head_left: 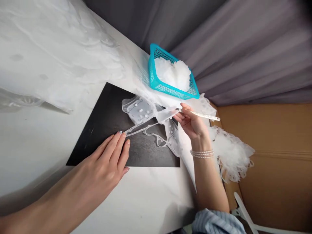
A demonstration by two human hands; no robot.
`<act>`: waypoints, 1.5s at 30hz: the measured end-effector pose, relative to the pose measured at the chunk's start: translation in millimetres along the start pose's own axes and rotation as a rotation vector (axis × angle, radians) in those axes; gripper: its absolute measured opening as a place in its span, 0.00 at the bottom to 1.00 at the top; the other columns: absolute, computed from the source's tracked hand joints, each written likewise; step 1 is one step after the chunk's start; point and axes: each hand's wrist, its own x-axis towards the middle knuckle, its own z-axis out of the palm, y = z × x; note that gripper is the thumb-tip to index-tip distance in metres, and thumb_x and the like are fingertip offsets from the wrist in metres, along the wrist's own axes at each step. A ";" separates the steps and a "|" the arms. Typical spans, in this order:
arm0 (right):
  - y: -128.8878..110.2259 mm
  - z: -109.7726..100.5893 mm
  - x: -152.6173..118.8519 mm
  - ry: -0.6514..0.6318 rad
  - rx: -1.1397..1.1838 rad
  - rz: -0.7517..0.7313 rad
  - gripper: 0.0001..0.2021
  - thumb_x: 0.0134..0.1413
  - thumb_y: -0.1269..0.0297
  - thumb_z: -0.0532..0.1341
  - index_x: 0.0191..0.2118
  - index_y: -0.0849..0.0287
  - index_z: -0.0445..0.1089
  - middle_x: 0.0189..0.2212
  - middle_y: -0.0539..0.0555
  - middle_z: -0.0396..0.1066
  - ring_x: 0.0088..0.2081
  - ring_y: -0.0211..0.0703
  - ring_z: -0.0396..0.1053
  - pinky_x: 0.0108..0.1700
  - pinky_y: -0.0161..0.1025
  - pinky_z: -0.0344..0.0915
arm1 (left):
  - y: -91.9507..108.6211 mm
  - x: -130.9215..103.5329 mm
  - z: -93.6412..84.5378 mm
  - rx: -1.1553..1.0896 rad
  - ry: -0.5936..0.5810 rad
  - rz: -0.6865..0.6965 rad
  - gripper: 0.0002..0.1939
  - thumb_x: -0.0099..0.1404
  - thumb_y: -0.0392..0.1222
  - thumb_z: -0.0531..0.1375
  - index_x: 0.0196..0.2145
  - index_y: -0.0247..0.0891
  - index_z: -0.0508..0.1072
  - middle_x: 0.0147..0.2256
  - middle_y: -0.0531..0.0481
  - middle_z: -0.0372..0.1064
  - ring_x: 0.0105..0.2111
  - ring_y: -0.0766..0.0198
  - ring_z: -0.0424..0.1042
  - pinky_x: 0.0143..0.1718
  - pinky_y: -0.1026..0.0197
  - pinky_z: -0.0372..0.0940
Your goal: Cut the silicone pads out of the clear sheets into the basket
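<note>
On a black mat [104, 120] lies a clear, flexible plastic-like piece [140, 110] with small studs and slots. A thin translucent strip [143, 125] runs as a narrow loop from it toward my left hand [107, 159]. That hand rests with fingers stretched out and fingertips on the strip's near end, thumb apart. My right hand [192, 125] is closed round a slim white pen-like tool [207, 116], its tip hidden near the translucent material. A second studded part [172, 131] with a curled thin edge lies below the right fingers.
A turquoise basket [152, 73] with white translucent pieces [173, 73] stands behind the mat. A large heap of whitish sheets [56, 45] covers the left back. More translucent scraps [231, 152] hang by a cardboard box [273, 156] at right. A grey curtain [243, 42] closes the back.
</note>
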 end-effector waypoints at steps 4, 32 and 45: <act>-9.6 -14.6 -3.9 0.070 0.068 0.010 0.13 0.45 0.68 0.68 0.39 0.55 0.70 0.22 0.43 0.71 0.36 0.38 0.80 0.43 0.33 0.78 | -6.5 2.9 -2.9 0.042 0.021 0.047 0.26 0.72 0.37 0.44 0.52 0.11 0.73 0.51 0.16 0.71 0.51 0.36 0.74 0.51 0.43 0.70; -41.5 52.7 -66.6 -0.263 -0.644 -0.412 0.17 0.72 0.52 0.50 0.35 0.55 0.66 0.38 0.52 0.79 0.43 0.43 0.76 0.41 0.37 0.71 | -47.2 104.3 1.1 -1.744 -0.498 -1.072 0.18 0.60 0.47 0.64 0.47 0.39 0.78 0.37 0.47 0.81 0.40 0.58 0.79 0.44 0.58 0.70; 4.2 75.0 -3.0 -0.659 -0.462 -0.466 0.17 0.62 0.59 0.62 0.31 0.54 0.52 0.44 0.55 0.73 0.64 0.48 0.63 0.59 0.44 0.62 | -42.2 105.5 5.0 -1.603 -0.465 -1.067 0.17 0.60 0.55 0.66 0.38 0.39 0.81 0.37 0.49 0.82 0.41 0.57 0.79 0.47 0.58 0.70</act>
